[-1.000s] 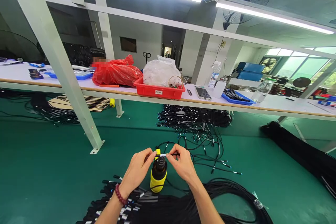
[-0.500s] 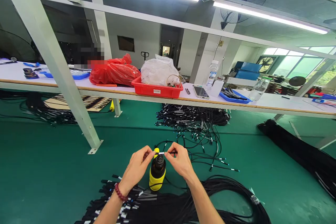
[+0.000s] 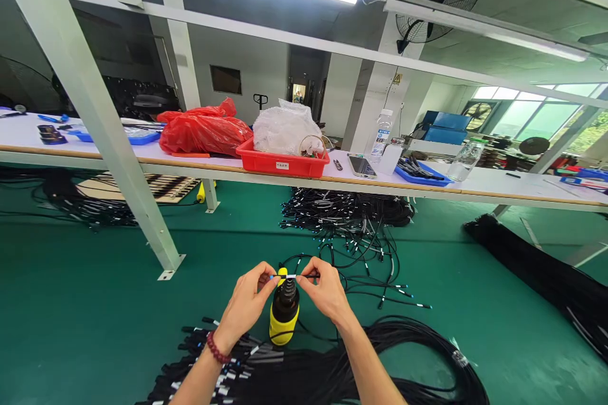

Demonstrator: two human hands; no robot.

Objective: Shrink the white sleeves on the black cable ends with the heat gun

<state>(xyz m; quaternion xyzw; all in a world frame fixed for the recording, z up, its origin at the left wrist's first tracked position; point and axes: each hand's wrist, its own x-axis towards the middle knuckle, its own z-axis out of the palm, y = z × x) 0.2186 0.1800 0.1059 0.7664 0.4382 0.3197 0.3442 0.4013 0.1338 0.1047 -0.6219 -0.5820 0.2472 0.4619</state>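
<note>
Between my hands a thin black cable with a white sleeve [image 3: 291, 276] is held level. My left hand [image 3: 247, 294] pinches its end between thumb and fingertips, where a small blue tip shows. The fingers of my right hand [image 3: 325, 291] pinch the cable just right of the white sleeve. Directly behind and below the sleeve stands a yellow and black heat gun [image 3: 284, 324], nozzle pointing up. Whether the cable touches the nozzle I cannot tell. A large bundle of black cables [image 3: 294, 380] lies under my forearms, many ends with white and grey sleeves at left.
A white workbench [image 3: 494, 188] crosses ahead, carrying a red tray [image 3: 285, 165], a red plastic bag [image 3: 204, 131], a phone [image 3: 361, 166], bottles and a blue tray [image 3: 422, 176]. More cables [image 3: 344, 212] lie beneath it. A metal post [image 3: 137, 196] stands left.
At my left fingertips the cable's blue tip now shows, and the fingers have shifted very slightly. The cable is still held above the heat gun by both hands. The view has shifted a little.
</note>
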